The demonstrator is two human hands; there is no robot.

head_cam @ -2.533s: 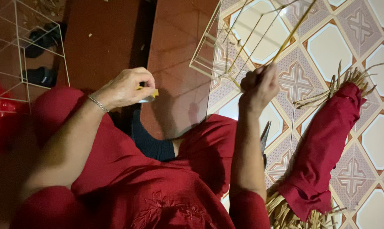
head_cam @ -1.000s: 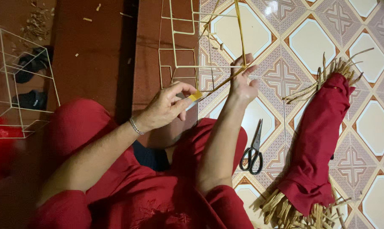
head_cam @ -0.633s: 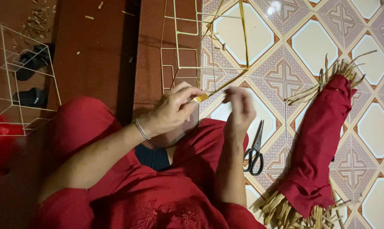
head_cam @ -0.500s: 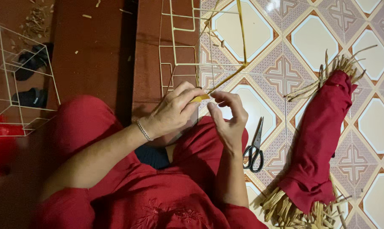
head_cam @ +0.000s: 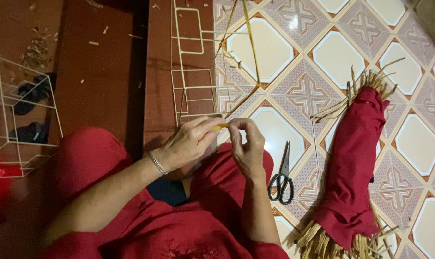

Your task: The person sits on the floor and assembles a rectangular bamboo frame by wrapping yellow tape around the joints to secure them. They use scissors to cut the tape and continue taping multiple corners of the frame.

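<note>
Where the two hands meet at the centre of the frame, the fingers of the left hand pinch narrow around a small yellow piece, and the right hand closes its fingertips on the same spot from the right side.

Item: thin bamboo strip, yellowish, running from the pinched point up and to the right, then bending toward the top of the frame.

Item: stick frame, pale, built of open rectangles, lying just above the hands on the floor, across the edge between red-brown floor and patterned tiles.

Item: bracelet, silver-coloured, on the left wrist.

Item: red garment, covering the person's lap and knees, lower half of the frame.

Item: scissors, black-handled, blades shut, lying on the tiled floor just right of the right forearm, apart from it.

Item: red cloth bundle, wrapped around a sheaf of straw-coloured sticks that stick out at both ends, right of the scissors.

Item: second stick frame, cube-shaped, at the left edge, with dark items behind it, too dim to identify.

Item: scattered small scraps, upper left, on the red-brown floor.
</note>
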